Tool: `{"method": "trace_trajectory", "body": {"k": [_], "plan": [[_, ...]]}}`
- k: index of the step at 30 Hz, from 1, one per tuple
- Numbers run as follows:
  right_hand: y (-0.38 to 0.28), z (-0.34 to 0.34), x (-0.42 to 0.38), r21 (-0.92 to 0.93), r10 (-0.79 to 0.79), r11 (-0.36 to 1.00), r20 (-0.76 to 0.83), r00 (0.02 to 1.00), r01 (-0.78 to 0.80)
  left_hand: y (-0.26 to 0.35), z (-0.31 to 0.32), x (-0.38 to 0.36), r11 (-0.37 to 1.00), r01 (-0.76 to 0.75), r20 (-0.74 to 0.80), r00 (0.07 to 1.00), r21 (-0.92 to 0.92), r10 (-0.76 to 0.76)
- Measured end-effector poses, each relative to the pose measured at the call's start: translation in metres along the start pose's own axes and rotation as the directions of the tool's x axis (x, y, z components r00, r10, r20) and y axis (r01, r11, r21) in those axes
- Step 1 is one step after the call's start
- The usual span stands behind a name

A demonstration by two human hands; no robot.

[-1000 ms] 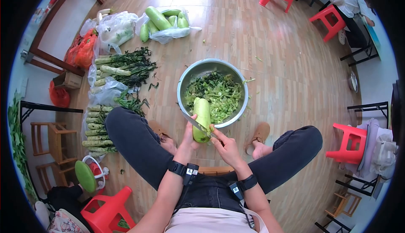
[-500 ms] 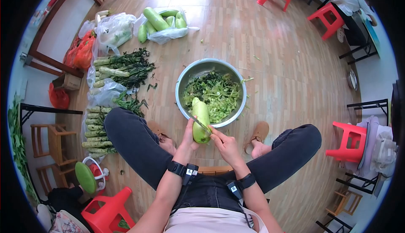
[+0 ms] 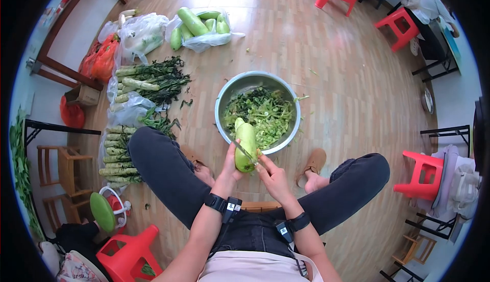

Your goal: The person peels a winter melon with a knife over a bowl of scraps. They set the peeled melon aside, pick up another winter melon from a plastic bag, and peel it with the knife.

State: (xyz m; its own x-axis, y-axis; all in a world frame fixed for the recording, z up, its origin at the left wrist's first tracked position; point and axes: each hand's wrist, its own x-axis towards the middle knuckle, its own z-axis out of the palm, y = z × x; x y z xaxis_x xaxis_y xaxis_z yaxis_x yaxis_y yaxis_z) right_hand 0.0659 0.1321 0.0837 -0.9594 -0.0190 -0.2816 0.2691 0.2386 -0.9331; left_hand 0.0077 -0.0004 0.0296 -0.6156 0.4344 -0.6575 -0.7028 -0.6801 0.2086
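A pale green gourd (image 3: 247, 140) stands over the near rim of a metal basin (image 3: 220, 95), its rounded end toward me. My left hand (image 3: 230, 165) is wrapped round the gourd's left side. In my right hand (image 3: 270, 176) is a thin-bladed knife (image 3: 244, 150), its blade lying slantwise across the gourd near the rounded end; the handle is mostly hidden by my fingers. A small bit of peel shows beside my right fingertips. Chopped greens and green peelings (image 3: 270, 111) fill much of the basin.
Whole gourds (image 3: 193, 22) lie in a plastic bag at the back left. Bundles of leafy stems (image 3: 145, 83) lie on plastic along the left. Red stools (image 3: 421, 175) stand on both sides. Another person (image 3: 429, 9) sits at the far right, and one is partly visible at lower left.
The knife blade has shifted slightly along the gourd toward its rounded end, and a bit of peel now shows by my right fingers. The whole view has shifted slightly.
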Motion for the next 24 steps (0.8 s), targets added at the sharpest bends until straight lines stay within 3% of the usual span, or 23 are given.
{"method": "trace_trajectory", "body": {"k": [3, 9, 13, 16, 17, 18, 22, 24], "plan": [[-0.006, -0.004, 0.000, -0.141, -0.008, 0.990, 0.017, 1.000, 0.010, 0.000, -0.007, 0.004, 0.997, -0.029, 0.015, 0.999, 0.074, 0.028], [-0.011, -0.006, 0.001, -0.255, -0.073, 0.964, 0.004, 0.997, 0.071, 0.004, -0.002, -0.002, 0.989, -0.024, 0.018, 1.000, 0.145, 0.022], [-0.007, -0.007, 0.003, -0.260, 0.021, 0.965, 0.015, 1.000, -0.017, 0.001, -0.004, 0.001, 0.989, -0.021, -0.034, 0.999, 0.148, 0.027], [0.006, 0.000, 0.005, -0.172, -0.066, 0.984, -0.066, 0.996, 0.053, -0.001, -0.002, 0.003, 0.993, -0.007, -0.076, 0.997, 0.120, 0.017], [0.009, 0.001, 0.005, 0.195, 0.153, 0.970, -0.022, 0.988, -0.146, -0.001, -0.003, 0.005, 0.990, -0.027, -0.090, 0.995, 0.139, 0.039], [0.008, 0.002, 0.006, 0.519, 0.333, 0.787, 0.098, 0.938, -0.334, -0.001, -0.001, 0.006, 0.986, -0.046, -0.104, 0.993, 0.158, 0.063], [0.006, -0.003, 0.006, 0.657, 0.420, 0.634, 0.151, 0.895, -0.408, 0.003, 0.002, 0.001, 0.987, -0.031, 0.027, 0.999, 0.157, 0.027], [0.007, -0.003, 0.006, 0.472, 0.326, 0.815, 0.107, 0.939, -0.336, 0.002, 0.005, 0.001, 0.987, -0.034, -0.051, 0.998, 0.160, 0.042]]}}
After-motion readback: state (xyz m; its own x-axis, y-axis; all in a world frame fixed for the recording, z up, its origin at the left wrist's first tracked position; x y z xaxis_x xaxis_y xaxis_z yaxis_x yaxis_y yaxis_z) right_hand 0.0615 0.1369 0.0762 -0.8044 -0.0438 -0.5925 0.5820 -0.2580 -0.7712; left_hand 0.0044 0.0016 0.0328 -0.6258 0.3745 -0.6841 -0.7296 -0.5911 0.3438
